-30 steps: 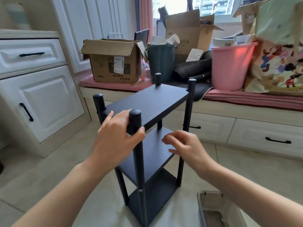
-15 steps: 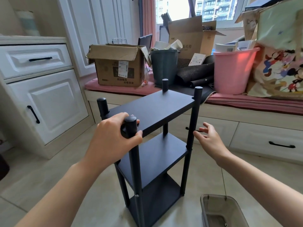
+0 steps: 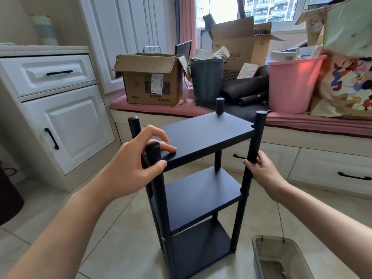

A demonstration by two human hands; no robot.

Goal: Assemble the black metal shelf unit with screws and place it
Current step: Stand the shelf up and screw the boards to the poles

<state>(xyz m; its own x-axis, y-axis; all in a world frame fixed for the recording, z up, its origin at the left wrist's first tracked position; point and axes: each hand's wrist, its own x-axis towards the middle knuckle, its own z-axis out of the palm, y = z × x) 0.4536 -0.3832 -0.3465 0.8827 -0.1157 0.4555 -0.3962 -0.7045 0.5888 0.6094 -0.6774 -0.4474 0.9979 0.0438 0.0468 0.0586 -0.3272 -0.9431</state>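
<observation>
right hand (image 3: pixel 263 174) now grips shelf unit (image 3: pixel 203 178) post; left hand (image 3: pixel 132 166) opposite.

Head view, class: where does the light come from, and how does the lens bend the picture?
Head view: daylight enters through the window, overexposed there; the pink bucket glows on its lit rim; wide-angle distortion bows the white cabinet edges; the shelf unit stays sharp.
</observation>
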